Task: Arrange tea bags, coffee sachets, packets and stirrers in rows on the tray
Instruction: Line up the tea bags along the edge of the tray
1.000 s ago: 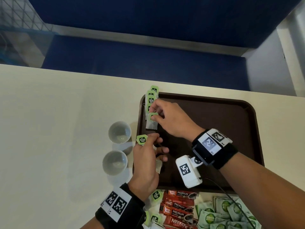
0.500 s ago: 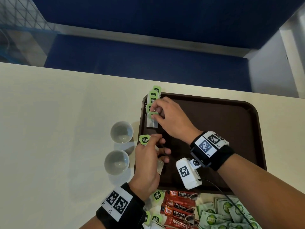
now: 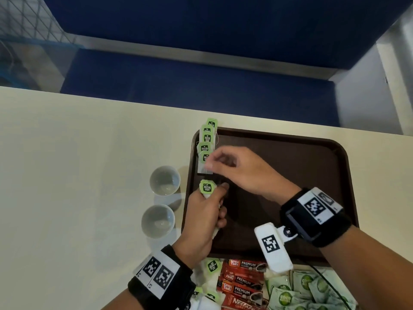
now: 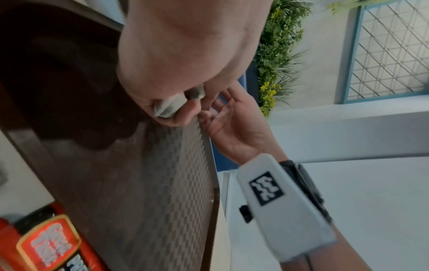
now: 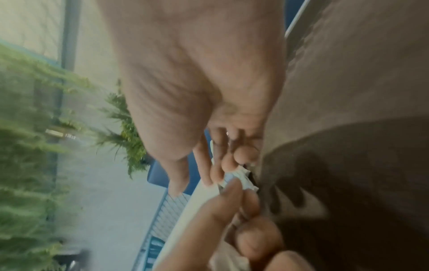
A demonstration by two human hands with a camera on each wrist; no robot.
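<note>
A brown tray (image 3: 290,166) lies on the cream table. Several tea bags with green tags (image 3: 206,137) overlap in a row along its left edge. The nearest bag of that row (image 3: 203,168) lies flat on the tray. My right hand (image 3: 214,159) hovers at its right edge, fingertips (image 5: 228,165) touching the white paper (image 5: 239,178), thumb held apart. Just in front of it, my left hand (image 3: 214,191) grips a tea bag (image 4: 171,106) in curled fingers, its green tag (image 3: 205,187) sticking up. The left palm hides the rest of what it holds.
Two white cups (image 3: 165,180) (image 3: 157,221) stand left of the tray, close to my left hand. At the table's near edge lie red coffee sachets (image 3: 242,280), green packets (image 3: 301,291) and loose tea bags (image 3: 212,266). A blue bench runs beyond the far edge.
My right hand has laid its tea bag down at the near end of the row and loosened its pinch. My left hand has edged forward towards the row with its tea bag.
</note>
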